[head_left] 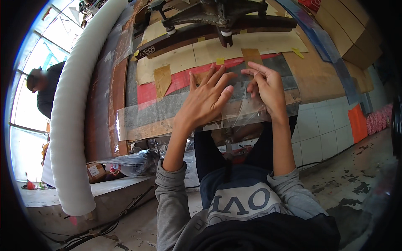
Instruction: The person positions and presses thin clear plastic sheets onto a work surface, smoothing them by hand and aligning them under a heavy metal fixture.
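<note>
The clear plastic film (157, 115) lies along the near edge of the worktable (307, 83), below both hands. Left hand (206, 97): fingers extended and spread, released. Right hand (267, 85): fingers partly bent; whether they pinch film cannot be determined. A rigid dark metal frame (217, 19) spans the area beyond the hands. A white, ribbed cylindrical foam roll (73, 104) borders the left; brown cardboard boxes (345, 31) stand at right. Brown tape (162, 80) overlaps a red strip (180, 86).

Plastic film (240, 113) on worktable (119, 79), 6 o'clock edge; metal frame (209, 16) at 12. Foam roll (75, 108) at 9, cardboard box (339, 29) at 2
</note>
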Action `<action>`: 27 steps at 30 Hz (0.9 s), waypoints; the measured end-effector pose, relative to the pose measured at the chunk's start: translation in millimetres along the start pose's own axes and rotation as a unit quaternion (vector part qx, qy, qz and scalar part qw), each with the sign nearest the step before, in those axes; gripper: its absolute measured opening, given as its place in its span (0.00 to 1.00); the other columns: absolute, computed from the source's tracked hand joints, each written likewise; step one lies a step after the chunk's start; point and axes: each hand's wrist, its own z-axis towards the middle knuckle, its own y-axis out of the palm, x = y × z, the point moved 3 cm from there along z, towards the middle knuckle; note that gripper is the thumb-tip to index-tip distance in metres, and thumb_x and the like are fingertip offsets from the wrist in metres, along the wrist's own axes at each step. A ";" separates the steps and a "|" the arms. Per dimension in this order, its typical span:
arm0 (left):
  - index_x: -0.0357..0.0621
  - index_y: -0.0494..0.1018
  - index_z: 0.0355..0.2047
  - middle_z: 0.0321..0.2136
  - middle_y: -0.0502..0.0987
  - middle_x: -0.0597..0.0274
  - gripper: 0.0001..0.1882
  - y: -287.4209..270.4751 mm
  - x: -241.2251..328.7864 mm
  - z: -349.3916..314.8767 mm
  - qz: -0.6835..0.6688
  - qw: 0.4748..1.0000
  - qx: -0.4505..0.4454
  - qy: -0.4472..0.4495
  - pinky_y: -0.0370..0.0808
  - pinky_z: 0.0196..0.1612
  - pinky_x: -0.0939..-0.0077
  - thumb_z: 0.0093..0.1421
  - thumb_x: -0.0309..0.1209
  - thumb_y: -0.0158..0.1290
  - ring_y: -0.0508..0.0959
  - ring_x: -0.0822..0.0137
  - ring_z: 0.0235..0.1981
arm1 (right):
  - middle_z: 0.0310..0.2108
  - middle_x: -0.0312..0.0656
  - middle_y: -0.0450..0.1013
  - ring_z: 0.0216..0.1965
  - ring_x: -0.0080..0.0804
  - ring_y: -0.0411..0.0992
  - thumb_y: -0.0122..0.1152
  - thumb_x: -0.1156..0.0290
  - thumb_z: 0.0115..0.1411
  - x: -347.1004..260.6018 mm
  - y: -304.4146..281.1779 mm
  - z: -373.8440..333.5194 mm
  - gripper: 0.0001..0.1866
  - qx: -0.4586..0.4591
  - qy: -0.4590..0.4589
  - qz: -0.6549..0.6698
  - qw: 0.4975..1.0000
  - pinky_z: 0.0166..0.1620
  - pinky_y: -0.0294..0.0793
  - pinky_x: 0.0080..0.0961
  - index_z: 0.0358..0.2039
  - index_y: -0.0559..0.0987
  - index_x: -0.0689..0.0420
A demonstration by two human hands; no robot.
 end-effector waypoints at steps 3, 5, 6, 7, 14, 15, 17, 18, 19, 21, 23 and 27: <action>0.51 0.59 0.58 0.62 0.57 0.49 0.25 -2.6 -3.5 4.9 0.034 0.999 0.029 0.025 0.40 0.60 0.29 0.67 0.49 0.29 0.50 0.46 0.66 | 0.43 0.53 0.74 0.22 0.20 0.71 0.42 0.78 0.64 -1.5 2.4 4.9 0.20 -0.006 0.005 0.004 1.000 0.24 0.72 0.15 0.55 0.65 0.73; 0.50 0.58 0.59 0.62 0.57 0.49 0.26 -5.5 -7.9 9.6 0.030 0.999 0.011 0.011 0.40 0.61 0.29 0.67 0.49 0.29 0.50 0.46 0.66 | 0.43 0.53 0.74 0.25 0.23 0.73 0.42 0.78 0.64 -2.4 3.4 9.9 0.20 -0.009 0.008 0.010 1.000 0.26 0.74 0.16 0.55 0.64 0.73; 0.50 0.58 0.59 0.63 0.57 0.50 0.26 -6.1 -10.1 12.6 0.025 1.000 -0.004 -0.003 0.40 0.61 0.29 0.67 0.49 0.29 0.50 0.47 0.66 | 0.43 0.53 0.74 0.27 0.25 0.75 0.42 0.78 0.65 -2.1 3.5 13.0 0.20 -0.015 0.017 0.007 1.000 0.28 0.75 0.17 0.56 0.64 0.73; 0.49 0.56 0.60 0.63 0.56 0.51 0.27 -4.2 -13.7 15.0 0.034 0.999 -0.010 -0.009 0.40 0.61 0.29 0.67 0.49 0.29 0.50 0.48 0.66 | 0.44 0.53 0.74 0.30 0.28 0.76 0.42 0.78 0.65 -1.7 4.0 15.4 0.20 -0.022 0.025 0.003 0.999 0.30 0.77 0.18 0.56 0.63 0.74; 0.48 0.55 0.61 0.64 0.55 0.56 0.28 -2.9 -20.7 26.5 0.058 0.998 -0.003 -0.023 0.39 0.61 0.30 0.66 0.49 0.30 0.50 0.54 0.67 | 0.43 0.54 0.73 0.33 0.31 0.76 0.43 0.77 0.66 2.3 4.7 30.5 0.20 -0.029 0.007 -0.017 0.999 0.33 0.78 0.21 0.56 0.62 0.74; 0.48 0.55 0.61 0.64 0.55 0.56 0.28 -3.3 -21.7 27.5 0.057 0.998 0.000 -0.027 0.39 0.61 0.30 0.66 0.49 0.30 0.50 0.55 0.67 | 0.42 0.53 0.73 0.33 0.31 0.76 0.43 0.78 0.66 1.4 5.4 32.4 0.20 -0.030 0.005 -0.025 0.999 0.33 0.78 0.21 0.56 0.63 0.74; 0.48 0.55 0.61 0.64 0.55 0.57 0.28 -3.0 -23.0 28.7 0.057 0.998 0.003 -0.031 0.39 0.62 0.30 0.66 0.49 0.31 0.50 0.56 0.67 | 0.42 0.53 0.73 0.33 0.31 0.76 0.43 0.78 0.66 2.4 5.4 36.1 0.19 -0.030 0.003 -0.033 0.999 0.33 0.78 0.21 0.55 0.63 0.74; 0.48 0.55 0.61 0.64 0.55 0.57 0.28 -2.6 -23.6 29.2 0.059 0.998 0.004 -0.029 0.39 0.61 0.30 0.66 0.49 0.31 0.50 0.56 0.67 | 0.42 0.52 0.73 0.34 0.30 0.76 0.43 0.78 0.65 4.0 5.2 38.0 0.19 -0.034 -0.005 -0.047 0.998 0.33 0.78 0.21 0.55 0.64 0.74; 0.49 0.56 0.60 0.64 0.55 0.57 0.27 -2.2 -24.0 29.5 0.060 0.998 0.005 -0.028 0.40 0.61 0.30 0.66 0.49 0.31 0.50 0.56 0.67 | 0.41 0.52 0.73 0.34 0.30 0.76 0.43 0.79 0.65 5.2 4.9 38.9 0.19 -0.037 -0.012 -0.062 0.997 0.32 0.78 0.21 0.55 0.65 0.73; 0.49 0.56 0.60 0.64 0.55 0.57 0.27 -2.9 -24.7 28.9 0.062 0.998 0.005 -0.025 0.40 0.61 0.29 0.66 0.48 0.32 0.50 0.55 0.67 | 0.41 0.51 0.73 0.34 0.29 0.75 0.43 0.79 0.65 6.1 5.2 38.2 0.18 -0.037 -0.012 -0.065 0.997 0.32 0.78 0.20 0.55 0.65 0.73; 0.49 0.57 0.59 0.64 0.56 0.57 0.26 -3.3 -24.8 28.3 0.062 0.998 0.004 -0.022 0.41 0.61 0.29 0.66 0.48 0.33 0.51 0.55 0.66 | 0.41 0.51 0.73 0.34 0.29 0.75 0.43 0.79 0.65 6.3 4.7 36.8 0.18 -0.035 -0.010 -0.069 0.997 0.32 0.78 0.20 0.54 0.66 0.72; 0.49 0.59 0.58 0.61 0.58 0.54 0.24 -3.5 -23.4 26.8 0.064 0.998 0.013 -0.008 0.45 0.60 0.28 0.66 0.46 0.35 0.55 0.54 0.65 | 0.40 0.49 0.74 0.32 0.26 0.74 0.44 0.79 0.64 6.3 4.0 33.3 0.18 -0.037 -0.018 -0.090 0.995 0.32 0.77 0.20 0.54 0.67 0.72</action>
